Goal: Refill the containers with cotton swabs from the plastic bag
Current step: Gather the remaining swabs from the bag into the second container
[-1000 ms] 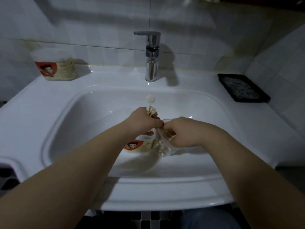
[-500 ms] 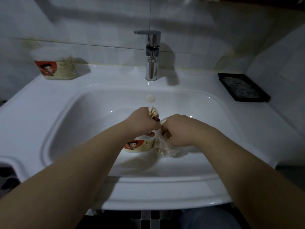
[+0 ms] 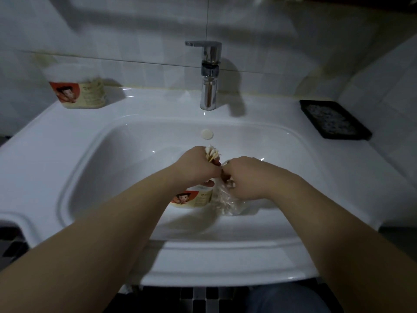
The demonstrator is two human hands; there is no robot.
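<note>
Over the sink basin my left hand [image 3: 196,169] grips a bundle of cotton swabs [image 3: 212,153], their white tips fanning out above my fist. Under that hand stands a round container [image 3: 194,198] with a red cartoon label. Right beside it lies the clear plastic bag [image 3: 226,203] with swabs inside. My right hand [image 3: 246,177] holds the bag at its top, fingers curled into the plastic. A second labelled container [image 3: 77,89] with a lid stands on the sink ledge at the back left.
The white sink [image 3: 112,141] has a chrome tap [image 3: 208,73] at the back centre and a round overflow cap [image 3: 207,133]. A black tray [image 3: 334,119] lies on the ledge at the back right. Tiled walls close in behind and to the right.
The swab bundle has come further out above my left fist and fanned wider. My right hand has shifted slightly left and up on the bag, close to my left hand.
</note>
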